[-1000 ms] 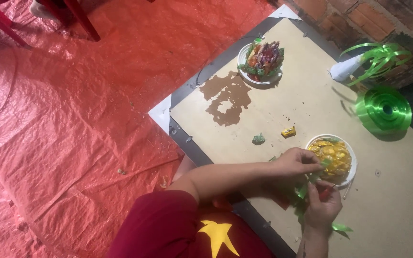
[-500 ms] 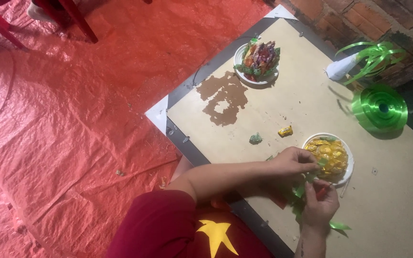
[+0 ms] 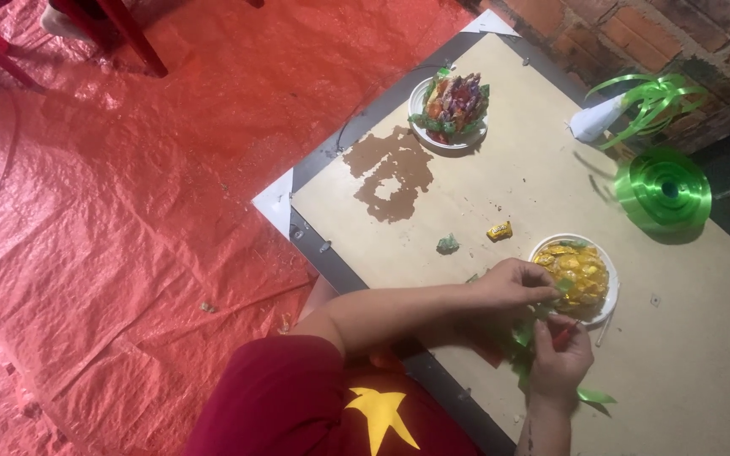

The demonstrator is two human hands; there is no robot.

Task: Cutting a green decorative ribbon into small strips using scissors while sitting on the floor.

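My left hand (image 3: 513,285) reaches across to the near rim of a white plate (image 3: 609,297) heaped with yellow wrapped candies (image 3: 578,272), fingers pinched on a strip of green ribbon (image 3: 524,336). Just below the plate, my right hand (image 3: 561,356) is closed on the same ribbon, with a small red object showing in its fingers. Loose ends of the ribbon (image 3: 595,395) trail out beside my right wrist. Both hands work over a tan board (image 3: 703,355).
A second white plate (image 3: 454,108) with a mixed-colour candy pile stands at the board's far corner. A green ribbon roll (image 3: 664,188) and a white cone with green ribbon curls (image 3: 627,108) lie right. One yellow candy (image 3: 499,230) and a green scrap (image 3: 448,245) lie loose. Red tarp (image 3: 128,228) covers the floor.
Both hands stay at the yellow candy plate with only small finger movements on the ribbon. The view has shifted slightly.
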